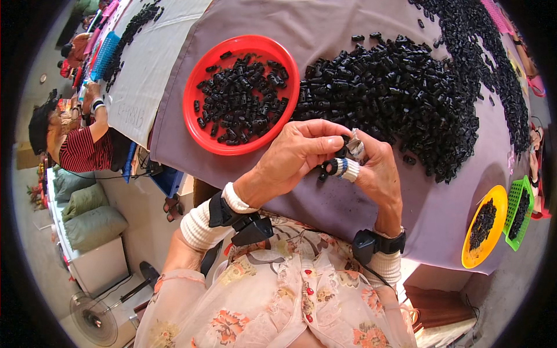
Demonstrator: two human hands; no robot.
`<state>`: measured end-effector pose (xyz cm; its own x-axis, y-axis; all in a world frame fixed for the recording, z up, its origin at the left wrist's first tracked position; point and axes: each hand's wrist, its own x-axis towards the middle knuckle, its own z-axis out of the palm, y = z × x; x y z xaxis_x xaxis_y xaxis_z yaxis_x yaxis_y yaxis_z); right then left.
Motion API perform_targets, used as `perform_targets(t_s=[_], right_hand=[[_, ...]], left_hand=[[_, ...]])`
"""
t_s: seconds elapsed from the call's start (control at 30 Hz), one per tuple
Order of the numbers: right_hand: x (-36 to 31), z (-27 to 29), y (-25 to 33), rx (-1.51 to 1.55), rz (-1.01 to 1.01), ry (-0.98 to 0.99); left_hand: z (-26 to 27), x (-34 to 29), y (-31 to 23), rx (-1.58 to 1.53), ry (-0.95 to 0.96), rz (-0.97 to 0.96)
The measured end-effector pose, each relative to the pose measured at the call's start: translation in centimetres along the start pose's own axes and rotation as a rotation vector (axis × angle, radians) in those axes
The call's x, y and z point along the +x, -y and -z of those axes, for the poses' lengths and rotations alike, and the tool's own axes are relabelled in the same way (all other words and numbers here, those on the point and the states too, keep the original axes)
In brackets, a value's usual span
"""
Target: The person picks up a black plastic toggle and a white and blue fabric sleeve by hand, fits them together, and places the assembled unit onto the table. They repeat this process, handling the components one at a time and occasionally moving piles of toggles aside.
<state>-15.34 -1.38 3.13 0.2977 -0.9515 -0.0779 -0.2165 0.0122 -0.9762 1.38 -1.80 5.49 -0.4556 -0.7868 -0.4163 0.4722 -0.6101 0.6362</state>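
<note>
In front of my body, my left hand (284, 152) and my right hand (378, 168) meet at a small black plastic part (342, 149). The thumb and forefinger of my left hand pinch it from the left, while my right fingers close on it from the other side. Silvery tape and a white striped wrap (348, 169) cover fingers of my right hand. More dark plastic shows just below the fingertips, partly hidden. Behind my hands spreads a large heap of similar black parts (400, 93). A red round tray (192, 116) left of the heap holds many more.
Grey-purple cloth (278, 14) covers the table. A yellow plate (473, 258) and a green basket (513, 242) with black parts sit at the right edge. At far left, a person in a striped top (87, 148) sits by another table. A fan (96, 319) stands lower left.
</note>
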Motion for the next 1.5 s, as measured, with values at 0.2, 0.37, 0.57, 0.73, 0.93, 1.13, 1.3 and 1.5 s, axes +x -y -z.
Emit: perform_targets(t_s=[0.2,0.37,0.57,0.73,0.93,1.13,1.3,1.5], right_hand=[[0.0,-0.2,0.4,0.045,-0.002,0.011],[0.0,-0.2,0.6,0.041,-0.001,0.007],[0.0,0.4,0.7,-0.060,0.028,-0.031],[0.2,0.2,0.4,-0.039,-0.006,-0.003],[0.0,-0.3,0.0,0.120,0.016,0.000],[-0.2,0.3,0.5,0.026,0.011,-0.048],[0.0,0.3,0.3,0.075,0.026,-0.139],[-0.1,0.3,0.4,0.065,0.064,-0.154]], left_hand=[[-0.2,0.1,-0.1,0.011,0.006,-0.023],[-0.1,0.2,0.0,-0.010,0.016,-0.025],[-0.2,0.2,0.1,-0.013,0.019,-0.016],[0.1,0.1,0.1,-0.005,0.008,-0.018],[-0.1,0.2,0.2,-0.002,0.002,-0.028],[0.0,0.3,0.3,-0.080,0.044,-0.040],[-0.4,0.2,0.1,-0.109,0.042,-0.030],[-0.5,0.5,0.2,-0.054,0.011,-0.026]])
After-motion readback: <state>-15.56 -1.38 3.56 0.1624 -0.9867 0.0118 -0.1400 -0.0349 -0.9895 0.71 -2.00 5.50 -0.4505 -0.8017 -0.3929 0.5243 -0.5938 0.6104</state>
